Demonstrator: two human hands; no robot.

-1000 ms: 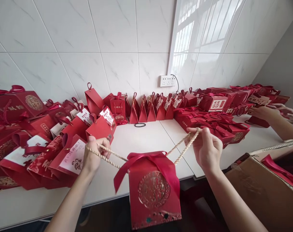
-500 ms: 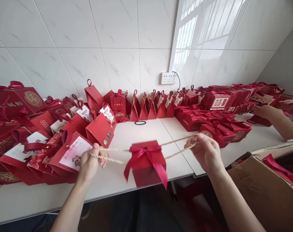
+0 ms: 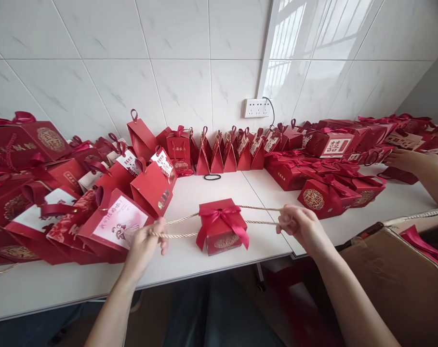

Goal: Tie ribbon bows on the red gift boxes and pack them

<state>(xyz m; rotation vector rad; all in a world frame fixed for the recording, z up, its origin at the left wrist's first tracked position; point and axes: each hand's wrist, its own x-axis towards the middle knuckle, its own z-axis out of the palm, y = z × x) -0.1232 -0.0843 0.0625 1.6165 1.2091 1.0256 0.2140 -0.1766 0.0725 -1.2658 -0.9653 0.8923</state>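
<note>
A small red gift box with a dark pink ribbon bow on its front sits between my hands, near the table's front edge. Twisted gold rope handles stretch out from both its sides. My left hand is closed on the left loop of rope, beside a red bag with a pink card. On the other side my right hand pinches the right loop. Both ropes look taut. Whether the box rests on the table or hangs just above it, I cannot tell.
Red gift boxes and bags crowd the white table on the left, along the wall and on the right. A black ring lies in the middle. At the right are a cardboard box and another person's hand.
The gift box has moved up and away from me, and its gold-printed front now shows more. My left hand has shifted right with the rope. The view has tilted slightly down.
</note>
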